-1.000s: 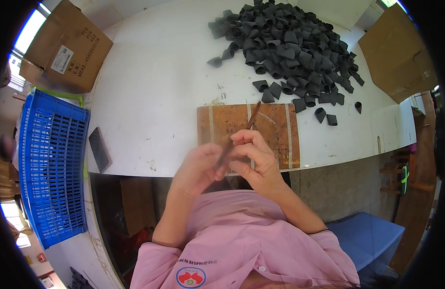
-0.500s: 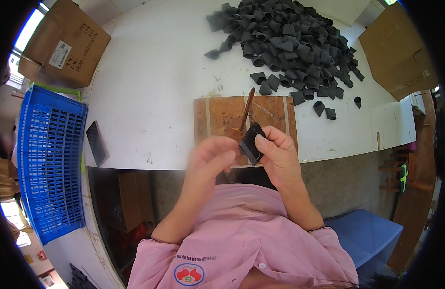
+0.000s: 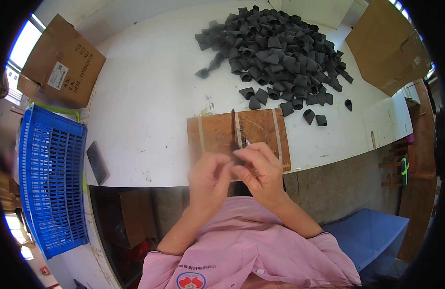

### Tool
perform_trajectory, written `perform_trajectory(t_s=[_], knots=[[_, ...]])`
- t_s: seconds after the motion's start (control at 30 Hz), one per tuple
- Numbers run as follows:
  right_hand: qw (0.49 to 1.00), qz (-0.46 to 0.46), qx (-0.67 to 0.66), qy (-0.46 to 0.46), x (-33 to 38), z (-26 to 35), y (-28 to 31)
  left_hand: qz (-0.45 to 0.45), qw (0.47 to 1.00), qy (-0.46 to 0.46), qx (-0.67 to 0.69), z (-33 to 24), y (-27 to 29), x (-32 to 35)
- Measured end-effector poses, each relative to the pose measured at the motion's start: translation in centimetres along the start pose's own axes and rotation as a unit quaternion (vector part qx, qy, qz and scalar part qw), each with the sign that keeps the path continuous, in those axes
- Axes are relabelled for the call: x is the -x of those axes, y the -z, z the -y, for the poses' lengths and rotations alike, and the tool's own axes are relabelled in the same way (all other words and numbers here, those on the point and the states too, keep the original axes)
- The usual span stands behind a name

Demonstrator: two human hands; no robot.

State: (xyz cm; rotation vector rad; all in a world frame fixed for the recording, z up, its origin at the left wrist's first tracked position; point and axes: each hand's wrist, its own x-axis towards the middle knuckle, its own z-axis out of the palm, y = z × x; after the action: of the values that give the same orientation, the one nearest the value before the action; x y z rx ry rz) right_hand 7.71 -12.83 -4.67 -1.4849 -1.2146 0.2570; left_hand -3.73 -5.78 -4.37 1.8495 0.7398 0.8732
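My left hand (image 3: 208, 180) and my right hand (image 3: 262, 176) meet fingertip to fingertip over the near edge of a scuffed brown board (image 3: 210, 132). Both have bent fingers drawn together, and the left is smeared by motion. A dark blur shows between the fingertips; what they hold is mostly hidden. Just beyond them, a narrow brown stick (image 3: 233, 126) points away across the board. A small pale pointed thing (image 3: 247, 142) lies by the right fingers. Farther off rises a heap of black cone-like sleeves (image 3: 285, 53), several strewn at its near side.
On the left stand a cardboard box (image 3: 63, 62), a blue plastic basket (image 3: 54, 178) and a dark phone-like slab (image 3: 97, 163). Another cardboard box (image 3: 388, 48) is at the back right. Below the white table (image 3: 145, 111), a blue stool (image 3: 367, 236) stands to my right.
The flat black piece that showed plainly in my right hand is now mostly hidden. My hands have drawn closer together. The whole view has shifted, with the board lower in it.
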Motion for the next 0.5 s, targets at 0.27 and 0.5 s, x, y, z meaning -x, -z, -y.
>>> perform_trajectory(t_s=[0.27,0.5], knots=[[0.979,-0.018,0.162,0.121,-0.2,-0.4,-0.8,-0.085,0.977,-0.111,-0.164,0.7,-1.3,0.1],[0.991,-0.020,0.095,0.089,-0.6,-0.7,-0.5,-0.009,0.994,0.069,0.085,1.0,-0.6,-0.4]])
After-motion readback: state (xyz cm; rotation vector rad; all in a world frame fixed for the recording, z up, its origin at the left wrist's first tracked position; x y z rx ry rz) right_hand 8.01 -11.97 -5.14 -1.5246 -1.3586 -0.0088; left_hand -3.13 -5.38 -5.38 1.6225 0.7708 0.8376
